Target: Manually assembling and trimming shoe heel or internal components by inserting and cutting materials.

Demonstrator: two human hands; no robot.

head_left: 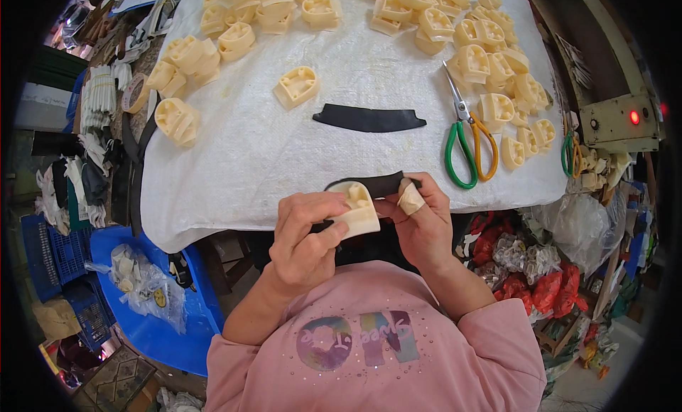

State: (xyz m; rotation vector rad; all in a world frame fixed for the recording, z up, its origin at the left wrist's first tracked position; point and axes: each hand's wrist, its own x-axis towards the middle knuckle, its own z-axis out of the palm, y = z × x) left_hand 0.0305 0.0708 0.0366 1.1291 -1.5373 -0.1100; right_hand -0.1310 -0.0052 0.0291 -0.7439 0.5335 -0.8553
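My left hand (305,234) is closed on a cream plastic shoe heel (360,212), U-shaped with hollows in its top. A black strip (380,185) runs along the far side of this heel and out to the right. The strip's right end is pinched by my right hand (424,220), which has a pale wrap around its thumb. Another black strip (369,119) lies flat on the table beyond my hands. A single cream heel (297,87) rests to the left of that strip.
Scissors (467,138) with one green and one orange handle lie open on the white table cover (234,163). Several heels (490,64) crowd its far and right sides. A blue tub (142,334) stands low at left; red bags (547,291) are at lower right.
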